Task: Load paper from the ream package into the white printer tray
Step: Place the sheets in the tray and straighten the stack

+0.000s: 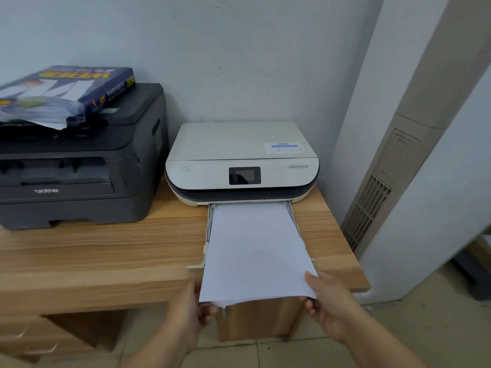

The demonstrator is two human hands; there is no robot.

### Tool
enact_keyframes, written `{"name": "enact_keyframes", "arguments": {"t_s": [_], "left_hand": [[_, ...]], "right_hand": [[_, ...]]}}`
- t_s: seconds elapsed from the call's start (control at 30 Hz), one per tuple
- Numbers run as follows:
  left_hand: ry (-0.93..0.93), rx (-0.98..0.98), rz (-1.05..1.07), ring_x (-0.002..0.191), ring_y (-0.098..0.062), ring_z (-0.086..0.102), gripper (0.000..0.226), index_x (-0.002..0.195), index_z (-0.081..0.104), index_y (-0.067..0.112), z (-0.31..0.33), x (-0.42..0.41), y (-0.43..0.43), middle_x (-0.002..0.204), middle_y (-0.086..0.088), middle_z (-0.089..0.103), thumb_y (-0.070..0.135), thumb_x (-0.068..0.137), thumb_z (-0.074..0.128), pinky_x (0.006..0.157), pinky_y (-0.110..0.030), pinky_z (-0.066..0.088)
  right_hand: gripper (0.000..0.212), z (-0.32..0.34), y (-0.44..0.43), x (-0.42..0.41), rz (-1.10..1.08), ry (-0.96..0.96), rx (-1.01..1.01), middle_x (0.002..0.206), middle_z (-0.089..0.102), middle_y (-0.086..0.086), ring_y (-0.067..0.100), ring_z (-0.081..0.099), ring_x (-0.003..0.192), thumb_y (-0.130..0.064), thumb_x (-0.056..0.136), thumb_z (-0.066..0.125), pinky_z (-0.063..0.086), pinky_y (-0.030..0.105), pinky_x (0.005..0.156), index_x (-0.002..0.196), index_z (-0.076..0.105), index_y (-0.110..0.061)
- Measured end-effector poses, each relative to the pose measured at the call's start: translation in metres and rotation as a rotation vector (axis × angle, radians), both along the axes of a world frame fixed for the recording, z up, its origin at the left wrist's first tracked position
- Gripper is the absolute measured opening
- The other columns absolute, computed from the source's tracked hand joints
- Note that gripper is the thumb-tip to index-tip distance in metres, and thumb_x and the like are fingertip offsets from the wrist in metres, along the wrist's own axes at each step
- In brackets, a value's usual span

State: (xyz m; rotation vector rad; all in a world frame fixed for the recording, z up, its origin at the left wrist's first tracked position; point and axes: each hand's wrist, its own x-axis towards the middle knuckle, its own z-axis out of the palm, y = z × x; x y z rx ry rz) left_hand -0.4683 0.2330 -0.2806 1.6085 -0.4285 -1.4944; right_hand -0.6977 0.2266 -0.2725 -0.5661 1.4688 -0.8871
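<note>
A white printer (240, 160) stands on a wooden desk (106, 251) against the wall. Its tray (207, 243) is pulled out toward me past the desk's front edge. A stack of white paper (255, 248) lies in the tray, far end under the printer's front, near end sticking out over the tray's lip. My left hand (190, 312) grips the stack's near left corner. My right hand (328, 301) grips the near right corner, thumb on top. The blue ream package (66, 88), torn open at the front, lies on top of a black printer at the left.
The black printer (77, 166) fills the desk's left part. A beige standing air conditioner (385, 166) is close to the desk's right end. Below the desk are drawers (39, 338) at the left and a wooden panel (260, 322) under the tray. The floor is tiled.
</note>
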Motion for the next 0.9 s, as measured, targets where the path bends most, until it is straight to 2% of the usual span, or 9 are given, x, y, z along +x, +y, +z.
{"name": "enact_keyframes", "arguments": {"t_s": [0.17, 0.27, 0.3, 0.47, 0.53, 0.63, 0.7, 0.83, 0.9], "left_hand": [[0.025, 0.026, 0.000, 0.053, -0.025, 0.053, 0.031, 0.069, 0.059, 0.006, 0.003, -0.012, -0.018, 0.038, -0.004, 0.062, 0.012, 0.095, 0.044, 0.039, -0.022, 0.044], [0.059, 0.061, -0.020, 0.067, -0.033, 0.060, 0.024, 0.077, 0.063, 0.002, 0.005, -0.010, -0.035, 0.074, -0.017, 0.068, 0.017, 0.093, 0.052, 0.056, -0.033, 0.052], [0.061, 0.061, -0.016, 0.069, -0.034, 0.060, 0.022, 0.079, 0.063, 0.002, 0.004, -0.008, -0.038, 0.080, -0.019, 0.066, 0.015, 0.092, 0.054, 0.060, -0.036, 0.051], [-0.002, 0.030, -0.051, 0.062, -0.033, 0.054, 0.029, 0.068, 0.058, -0.002, 0.007, -0.003, -0.043, 0.070, -0.018, 0.059, 0.005, 0.093, 0.047, 0.058, -0.034, 0.043], [-0.032, 0.035, -0.077, 0.056, -0.033, 0.056, 0.031, 0.066, 0.057, -0.002, 0.009, -0.002, -0.041, 0.059, -0.017, 0.061, 0.002, 0.095, 0.044, 0.053, -0.031, 0.045], [-0.058, 0.034, -0.096, 0.032, -0.022, 0.053, 0.034, 0.065, 0.055, 0.004, 0.003, 0.005, -0.038, 0.033, -0.006, 0.057, 0.003, 0.095, 0.038, 0.034, -0.015, 0.036], [-0.041, 0.046, -0.103, 0.026, -0.014, 0.048, 0.033, 0.064, 0.055, 0.010, -0.004, 0.009, -0.037, 0.033, -0.002, 0.053, 0.010, 0.092, 0.038, 0.033, -0.010, 0.028], [0.025, 0.059, -0.075, 0.036, -0.016, 0.051, 0.029, 0.065, 0.059, 0.012, -0.013, 0.014, -0.039, 0.039, 0.000, 0.058, 0.021, 0.091, 0.051, 0.045, -0.017, 0.031], [0.010, 0.073, -0.089, 0.044, -0.017, 0.049, 0.029, 0.065, 0.059, 0.013, -0.015, 0.013, -0.040, 0.039, 0.002, 0.058, 0.024, 0.090, 0.053, 0.046, -0.018, 0.030]], "right_hand": [[0.021, -0.001, -0.002, 0.004, -0.018, -0.029, 0.013, 0.047, 0.053, 0.003, 0.009, 0.041, 0.036, -0.024, 0.100, 0.040, 0.034, 0.018, 0.036, 0.104, 0.057, -0.011], [0.020, 0.000, -0.004, 0.006, -0.031, -0.043, 0.026, 0.050, 0.053, 0.004, 0.010, 0.041, 0.039, -0.024, 0.100, 0.040, 0.034, 0.019, 0.037, 0.102, 0.058, -0.013], [0.021, 0.001, -0.004, 0.006, -0.032, -0.048, 0.026, 0.048, 0.053, 0.003, 0.010, 0.041, 0.038, -0.024, 0.100, 0.040, 0.034, 0.020, 0.037, 0.101, 0.058, -0.014], [0.022, 0.000, -0.006, 0.006, -0.051, -0.070, 0.035, 0.041, 0.050, 0.001, 0.009, 0.039, 0.032, -0.024, 0.100, 0.039, 0.031, 0.017, 0.036, 0.098, 0.058, -0.014], [0.022, -0.001, -0.007, 0.006, -0.057, -0.077, 0.039, 0.040, 0.050, 0.001, 0.009, 0.039, 0.032, -0.024, 0.100, 0.039, 0.031, 0.017, 0.035, 0.098, 0.058, -0.014], [0.021, -0.002, -0.008, 0.006, -0.058, -0.084, 0.042, 0.040, 0.050, 0.001, 0.009, 0.038, 0.032, -0.023, 0.100, 0.040, 0.030, 0.017, 0.034, 0.100, 0.058, -0.012], [0.021, -0.004, -0.009, 0.006, -0.055, -0.079, 0.048, 0.042, 0.050, 0.002, 0.009, 0.039, 0.033, -0.023, 0.100, 0.040, 0.030, 0.018, 0.034, 0.101, 0.058, -0.012], [0.021, -0.009, -0.013, 0.003, -0.041, -0.051, 0.051, 0.043, 0.051, 0.002, 0.010, 0.039, 0.034, -0.023, 0.099, 0.041, 0.030, 0.019, 0.034, 0.103, 0.058, -0.011], [0.021, -0.011, -0.017, 0.002, -0.027, -0.034, 0.053, 0.045, 0.053, 0.003, 0.009, 0.040, 0.034, -0.024, 0.099, 0.042, 0.031, 0.018, 0.034, 0.103, 0.058, -0.010]]}}
